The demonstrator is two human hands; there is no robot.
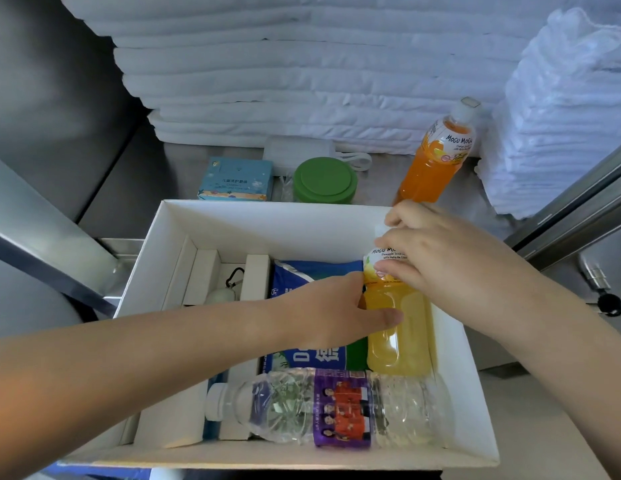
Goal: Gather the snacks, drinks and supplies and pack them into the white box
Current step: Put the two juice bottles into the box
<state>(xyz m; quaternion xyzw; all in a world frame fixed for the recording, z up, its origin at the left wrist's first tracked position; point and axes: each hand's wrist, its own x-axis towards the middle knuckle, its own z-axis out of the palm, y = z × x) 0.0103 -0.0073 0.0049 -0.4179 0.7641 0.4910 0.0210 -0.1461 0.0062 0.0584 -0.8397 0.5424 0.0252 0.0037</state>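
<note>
Both hands are on the yellow juice bottle point(399, 334), which lies along the right wall of the white box point(233, 223), in the centre right of the frame. The right hand point(440, 261) wraps its fingers round the neck and label end. The left hand point(337, 306) has its thumb across the bottle's body, with the fingers bent against its side. This looks like a two-handed fit, one end steered and the other pressed down, so the bottle lies flat in the narrow gap beside the blue snack bag point(312, 271).

A water bottle point(337, 408) lies crosswise along the near wall, probably because that is the only run long enough for it. Cardboard dividers point(205, 271) take up the left side of the box.

Packing seems partly done. On the counter point(378, 181) behind the box, in the upper middle of the frame, stand an orange juice bottle point(434, 161), a green-lidded tub point(324, 180) and a small blue carton point(236, 180).
</note>
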